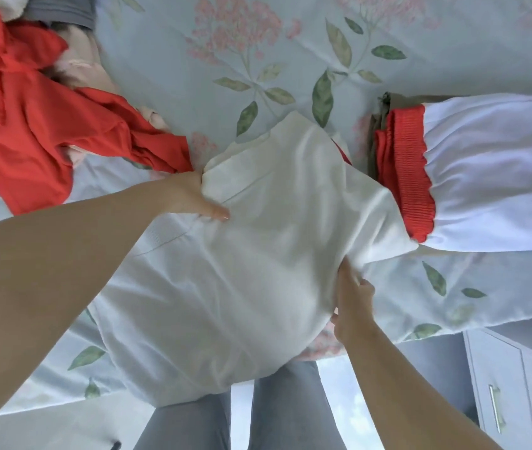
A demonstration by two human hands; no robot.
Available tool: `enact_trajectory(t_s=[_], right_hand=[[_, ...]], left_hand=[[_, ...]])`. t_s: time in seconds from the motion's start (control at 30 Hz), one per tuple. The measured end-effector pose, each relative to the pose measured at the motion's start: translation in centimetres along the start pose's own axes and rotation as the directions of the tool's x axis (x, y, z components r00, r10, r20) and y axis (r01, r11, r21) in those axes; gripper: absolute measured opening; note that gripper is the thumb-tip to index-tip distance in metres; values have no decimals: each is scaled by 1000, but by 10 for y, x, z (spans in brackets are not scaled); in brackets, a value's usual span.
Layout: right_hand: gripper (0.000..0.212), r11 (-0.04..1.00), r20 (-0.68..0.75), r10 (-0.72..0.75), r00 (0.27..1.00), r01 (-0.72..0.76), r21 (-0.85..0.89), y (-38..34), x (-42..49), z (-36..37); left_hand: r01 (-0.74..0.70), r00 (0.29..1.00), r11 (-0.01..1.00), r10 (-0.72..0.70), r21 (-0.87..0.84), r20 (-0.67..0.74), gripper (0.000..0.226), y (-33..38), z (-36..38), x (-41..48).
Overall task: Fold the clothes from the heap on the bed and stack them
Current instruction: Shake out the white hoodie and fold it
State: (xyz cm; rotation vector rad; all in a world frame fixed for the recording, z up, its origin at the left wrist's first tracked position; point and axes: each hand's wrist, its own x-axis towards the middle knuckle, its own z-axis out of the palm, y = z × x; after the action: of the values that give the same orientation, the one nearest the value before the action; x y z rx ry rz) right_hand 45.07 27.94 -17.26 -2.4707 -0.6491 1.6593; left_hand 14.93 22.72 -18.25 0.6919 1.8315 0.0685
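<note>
A cream-white garment (258, 241) lies spread on the floral bedsheet (232, 60), its lower part hanging over the near bed edge. My left hand (193, 196) grips its left edge, thumb on top and fingers tucked under the cloth. My right hand (352, 303) pinches its right edge lower down. To the right sits a folded white garment with a red elastic waistband (485, 177) on top of a khaki piece (378, 125). The heap at the left holds a red garment (30, 125), a pale pink one (85, 66) and a grey one (63, 8).
The bed's near edge runs across the lower part of the view. My grey-trousered legs (258, 414) stand against it. A pale grey cabinet with a metal handle (518, 391) stands at the lower right beside the bed.
</note>
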Motion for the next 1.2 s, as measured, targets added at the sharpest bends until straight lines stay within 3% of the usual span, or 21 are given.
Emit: enact_trajectory(t_s=[0.1, 0.17, 0.23, 0.3, 0.4, 0.43, 0.5, 0.6, 0.7, 0.83, 0.97, 1.1, 1.2], right_hand=[[37, 983, 95, -168, 981, 161, 83, -6, 1, 10], [12, 943, 125, -325, 937, 310, 122, -24, -4, 11], [16, 886, 216, -456, 863, 417, 204, -47, -15, 10], [23, 825, 295, -550, 781, 454, 336, -79, -26, 9], [15, 759, 332, -616, 714, 426, 491, -141, -28, 13], [12, 755, 318, -622, 716, 439, 487, -162, -24, 17], [18, 822, 292, -561, 774, 482, 303, -190, -18, 33], [44, 902, 423, -360, 831, 426, -69, -178, 1, 53], [66, 909, 460, -197, 866, 337, -245, -132, 9, 66], [58, 953, 386, -182, 904, 258, -156, -105, 9, 77], [45, 969, 433, -97, 896, 185, -166, -109, 8, 74], [47, 972, 439, -136, 888, 206, -117, -124, -3, 66], [30, 984, 512, -161, 844, 180, 13, -149, -15, 47]], left_hand=[[31, 999, 999, -32, 20, 36, 75, 0, 0, 4], [1, 1000, 994, 2, -111, 22, 40, 3, -7, 0], [-15, 1000, 943, 14, -332, -5, 25, 2, -24, -15], [-17, 1000, 815, 22, -579, 1, 39, -7, -45, -37], [-45, 992, 578, 123, -815, 33, 61, -24, -68, -63], [-64, 992, 522, 123, -850, 1, 57, -25, -72, -65], [-111, 993, 463, 16, -879, -117, 41, -26, -73, -58], [-100, 954, 676, -143, -730, -263, 51, -28, -60, -36], [21, 926, 699, -284, -715, -251, 57, -37, -48, -17], [-37, 920, 715, -249, -698, -303, 74, -32, -47, -11], [108, 916, 707, -343, -699, -207, 101, -35, -53, -6], [241, 875, 857, -395, -456, -281, 92, -31, -74, -12], [218, 928, 760, -355, -613, -110, 94, -25, -89, -32]])
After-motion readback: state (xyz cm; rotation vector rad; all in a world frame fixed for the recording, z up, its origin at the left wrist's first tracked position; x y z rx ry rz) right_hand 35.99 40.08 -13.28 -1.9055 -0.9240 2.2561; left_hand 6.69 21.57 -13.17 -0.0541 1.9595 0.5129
